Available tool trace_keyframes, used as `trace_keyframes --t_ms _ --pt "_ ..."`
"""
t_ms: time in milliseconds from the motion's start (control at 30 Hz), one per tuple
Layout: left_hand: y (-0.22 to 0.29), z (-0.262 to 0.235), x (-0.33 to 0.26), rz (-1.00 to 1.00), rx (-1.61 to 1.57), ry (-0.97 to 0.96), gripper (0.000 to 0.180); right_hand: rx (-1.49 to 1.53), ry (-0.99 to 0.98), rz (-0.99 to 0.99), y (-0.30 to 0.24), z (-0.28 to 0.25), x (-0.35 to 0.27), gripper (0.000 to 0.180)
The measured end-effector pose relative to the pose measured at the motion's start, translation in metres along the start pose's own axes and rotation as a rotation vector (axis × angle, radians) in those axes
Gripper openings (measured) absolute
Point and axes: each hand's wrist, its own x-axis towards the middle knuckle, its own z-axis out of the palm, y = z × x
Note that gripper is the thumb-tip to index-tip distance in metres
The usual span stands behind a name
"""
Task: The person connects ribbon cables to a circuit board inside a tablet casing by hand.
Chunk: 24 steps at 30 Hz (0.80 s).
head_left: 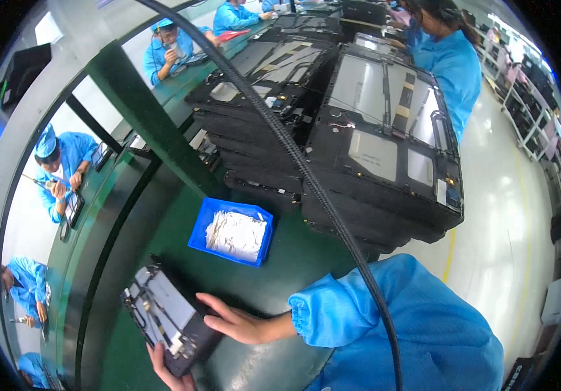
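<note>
"Across the room's pale floor?"
"Blue-clad workers, then green table with panel stacks."
"Open device?"
"Table's near side; can't tell if touching. Long axis runs far-left to near-right, components up."
"Fingers?"
"Right hand: slightly spread along its right edge. Left hand: clasping near end, partly cut off."
</note>
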Motion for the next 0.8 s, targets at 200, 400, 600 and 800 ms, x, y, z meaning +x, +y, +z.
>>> trace_keyframes --t_ms 200,400,600,800 --pt "-0.017 -0.072 0.103 -0.251 -0.237 -0.082 0.051 -0.335 -0.078 -0.194 0.019 0.006 0.002 0.061" --pt "-0.015 -0.070 0.149 -0.002 -0.007 0.103 0.047 -0.575 -0.138 -0.225 0.003 0.002 -0.005 0.041" --pt "-0.050 -0.193 0.268 -0.045 0.146 0.128 0.036 -0.586 -0.151 -0.210 0.000 0.003 -0.005 0.035" --pt "-0.081 -0.178 0.292 0.637 0.653 0.633 0.031 -0.615 -0.121 -0.236 0.009 0.003 -0.003 0.027"
